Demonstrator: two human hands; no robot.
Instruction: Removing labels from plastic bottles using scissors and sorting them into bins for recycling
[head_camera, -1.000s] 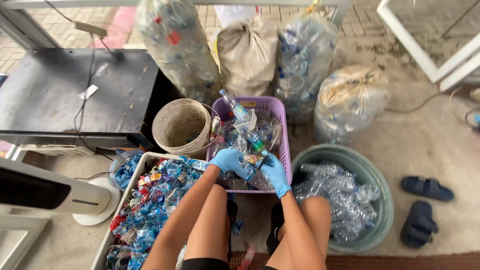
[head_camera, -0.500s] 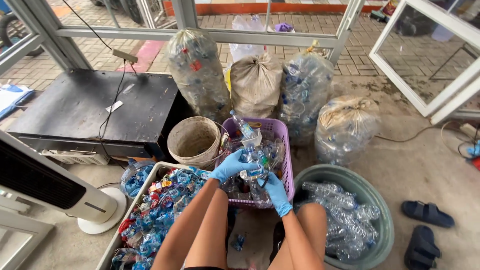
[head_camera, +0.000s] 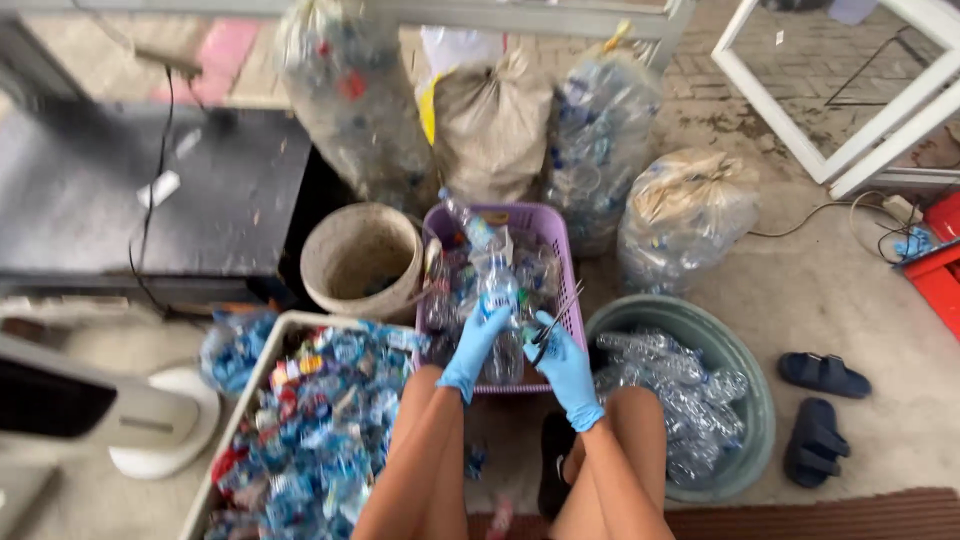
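Left hand (head_camera: 478, 335) in a blue rubber glove, fingers curled round a clear crushed plastic bottle with a blue label (head_camera: 497, 290), held upright just above the purple plastic laundry-style basket (head_camera: 555, 232). Right hand (head_camera: 562, 358), also blue-gloved, closed on a pair of thin metal scissors (head_camera: 556, 318); blades parted, pointing up and right, tips just beside the bottle. Whether the blades touch the label: cannot tell, blurred.

Basket sits on the concrete floor in front of the person's bare knees, filled with more clear bottles. Just left of it, a round beige plastic bucket (head_camera: 362, 258), mostly bare inside. Lower left, a long white rectangular tub (head_camera: 232, 430) heaped with torn blue and red plastic labels. Right of the basket, touching or nearly so, a round grey-green basin (head_camera: 742, 352) holding stripped clear bottles.

Behind the basket, several tied clear and tan sacks of bottles (head_camera: 600, 130) lean against a metal-framed glass wall. Far left, a black low cabinet (head_camera: 120, 200) with a cable over it. Right side, a pair of dark blue slippers (head_camera: 822, 410) on the floor, well apart from the basin's rim.
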